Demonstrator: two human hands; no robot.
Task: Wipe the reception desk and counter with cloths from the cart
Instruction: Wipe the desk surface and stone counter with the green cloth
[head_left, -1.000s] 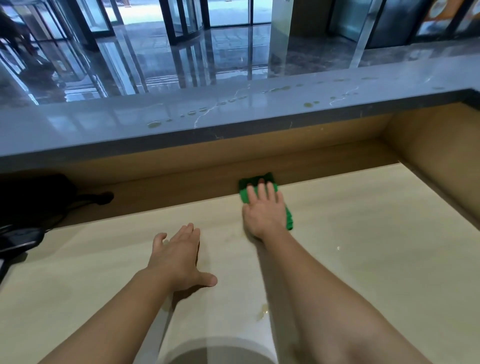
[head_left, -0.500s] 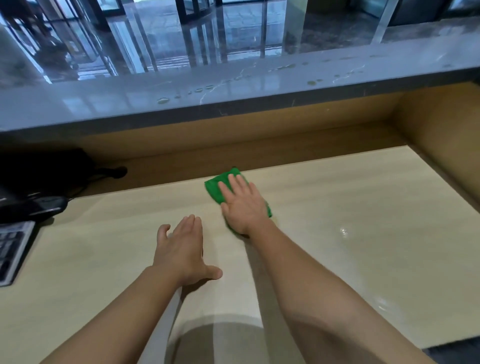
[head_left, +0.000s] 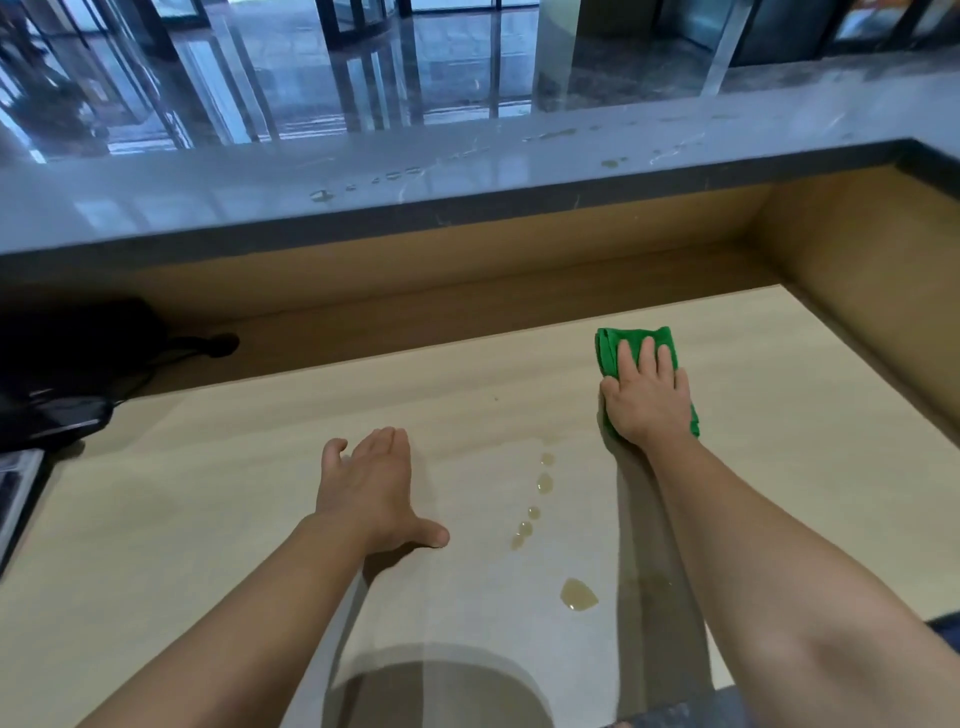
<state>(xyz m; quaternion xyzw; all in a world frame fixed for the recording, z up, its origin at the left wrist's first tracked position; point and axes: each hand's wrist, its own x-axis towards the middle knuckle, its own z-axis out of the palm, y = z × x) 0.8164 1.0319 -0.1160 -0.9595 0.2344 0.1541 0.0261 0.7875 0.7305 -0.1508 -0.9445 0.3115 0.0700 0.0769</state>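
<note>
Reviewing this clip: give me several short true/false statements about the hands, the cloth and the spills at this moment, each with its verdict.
1. The right hand presses flat on a green cloth. True.
2. The left hand holds a second cloth. False: it rests bare and open on the desk.
3. The amber droplets on the desk lie between the two hands. True.
4. The grey counter is dry. False: a line of drops runs along it.

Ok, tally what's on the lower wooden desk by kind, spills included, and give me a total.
Green cloth: 1
Hands flat on the desk, left hand and right hand: 2
Yellowish liquid drops: 6
Black items at the left edge: cannot separate, not counted
Total: 9
</note>
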